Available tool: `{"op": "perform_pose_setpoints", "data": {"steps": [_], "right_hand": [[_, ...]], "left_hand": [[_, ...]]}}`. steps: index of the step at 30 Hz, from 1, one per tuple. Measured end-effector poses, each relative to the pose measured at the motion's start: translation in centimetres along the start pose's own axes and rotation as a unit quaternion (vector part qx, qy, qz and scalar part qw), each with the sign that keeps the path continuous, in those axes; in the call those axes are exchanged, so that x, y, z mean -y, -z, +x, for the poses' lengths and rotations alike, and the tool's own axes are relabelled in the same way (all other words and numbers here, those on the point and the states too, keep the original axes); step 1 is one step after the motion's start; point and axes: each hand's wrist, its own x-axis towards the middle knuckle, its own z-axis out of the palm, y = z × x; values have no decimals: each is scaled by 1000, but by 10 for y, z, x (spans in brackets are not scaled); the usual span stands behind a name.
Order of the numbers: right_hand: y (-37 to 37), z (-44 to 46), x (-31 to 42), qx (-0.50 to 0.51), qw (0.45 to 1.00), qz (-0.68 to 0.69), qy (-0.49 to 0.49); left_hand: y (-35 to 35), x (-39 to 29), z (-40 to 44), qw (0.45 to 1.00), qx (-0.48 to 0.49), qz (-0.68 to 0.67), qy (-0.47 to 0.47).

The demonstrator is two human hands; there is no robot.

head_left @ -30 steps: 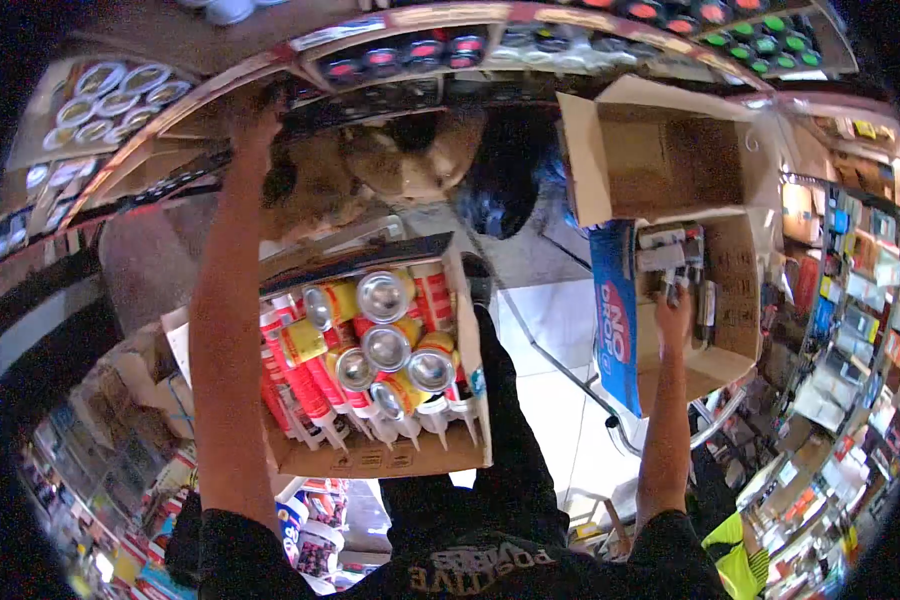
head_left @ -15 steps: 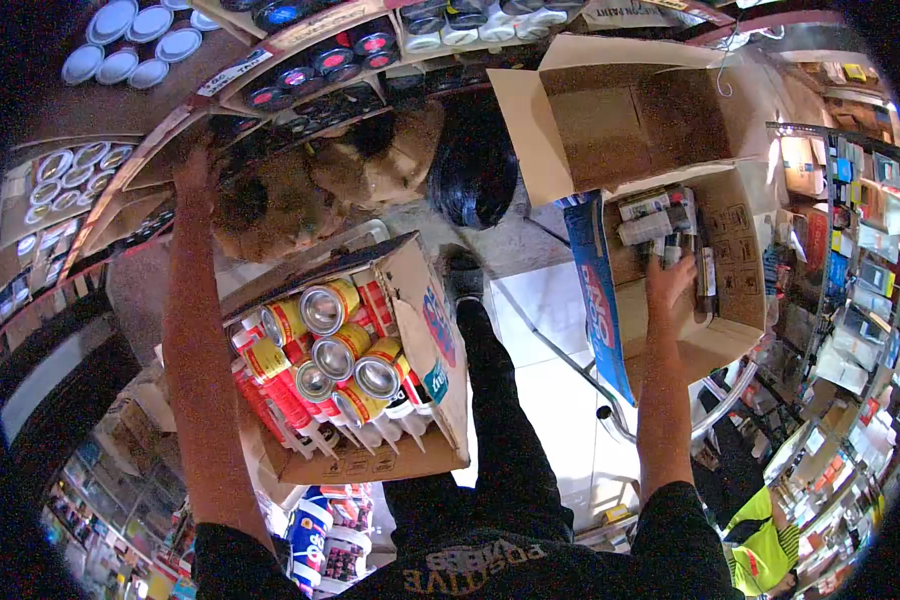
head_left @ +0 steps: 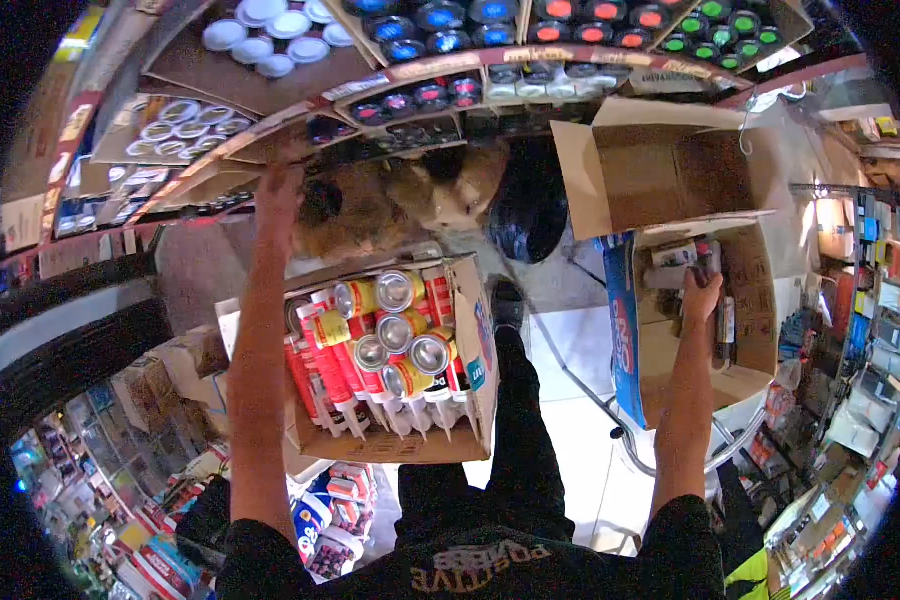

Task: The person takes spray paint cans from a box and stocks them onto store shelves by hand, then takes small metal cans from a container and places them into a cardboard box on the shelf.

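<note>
My right hand (head_left: 703, 296) reaches into an open cardboard box (head_left: 755, 350) with a blue side. Its fingers are closed around one of several spray-can-like cylinders (head_left: 676, 256) lying there; the label is not readable. My left hand (head_left: 283, 152) is raised to the edge of the shelf (head_left: 260, 150) at upper left, where shadow and blur hide its fingers. Between my arms stands another cardboard box (head_left: 470, 350). It holds yellow-labelled metal cans (head_left: 401, 332) lying on top of red and white sealant tubes (head_left: 332, 375) with pale nozzles.
Shelves above carry spray cans with blue caps (head_left: 440, 15), others with orange and green tops, and pale-lidded cans (head_left: 290, 24). An open empty-looking carton (head_left: 675, 175) sits behind the right box. A metal tube frame (head_left: 640, 462) stands beneath it. Brown sacks (head_left: 370, 215) lie under the shelf.
The view has tilted up and turned left, bringing more of the upper shelf in. My right hand's fingers have drawn together around a cylinder. My left hand stays at the shelf.
</note>
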Motion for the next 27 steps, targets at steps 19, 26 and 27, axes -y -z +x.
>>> {"op": "perform_pose_setpoints", "data": {"steps": [19, 26, 27], "right_hand": [[190, -305, 387, 92, 856, 498, 104], [227, -416, 500, 371, 711, 554, 224], [236, -428, 509, 396, 687, 553, 255]], "left_hand": [[120, -139, -333, 974, 71, -207, 61], [175, -151, -378, 874, 102, -445, 166], [188, -149, -380, 839, 125, -503, 164]]}}
